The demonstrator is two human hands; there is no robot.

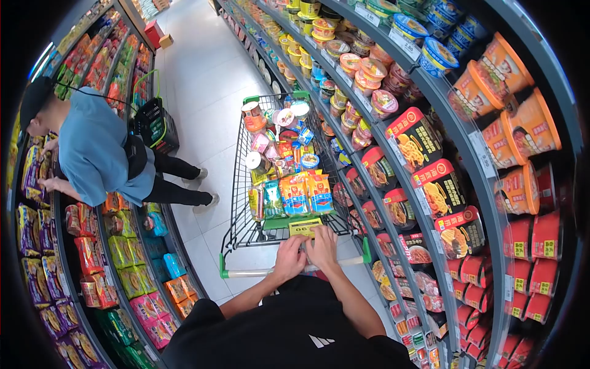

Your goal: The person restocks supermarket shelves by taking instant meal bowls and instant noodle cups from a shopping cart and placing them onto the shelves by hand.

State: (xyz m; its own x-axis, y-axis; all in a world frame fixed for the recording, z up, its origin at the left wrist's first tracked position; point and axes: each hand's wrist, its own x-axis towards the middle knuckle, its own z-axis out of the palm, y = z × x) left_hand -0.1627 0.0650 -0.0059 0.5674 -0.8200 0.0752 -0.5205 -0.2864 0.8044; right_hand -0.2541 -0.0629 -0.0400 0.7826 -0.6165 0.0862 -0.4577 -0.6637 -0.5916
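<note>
Both hands are at the middle of the handle of a wire shopping cart (pixel 246 272). My left hand (pixel 289 258) has its fingers bent at the handle, beside a yellow sign (pixel 305 227) marked with digits. Close against it, my right hand (pixel 321 247) is also curled there, its fingertips near the sign's lower edge. What the fingers press on is too small to make out. The cart holds blue and orange packets (pixel 305 194), a teal packet (pixel 274 198), an orange tub (pixel 252 115) and several cups and cans.
At the left, a person in a blue shirt (pixel 101 144) reaches into a shelf of noodle packets (pixel 31 230). A black basket (pixel 153 126) is beside them. Tall shelving (pixel 424 80) with cups and boxed meals runs close along the cart's right side. Tiled floor (pixel 190 80) stretches ahead.
</note>
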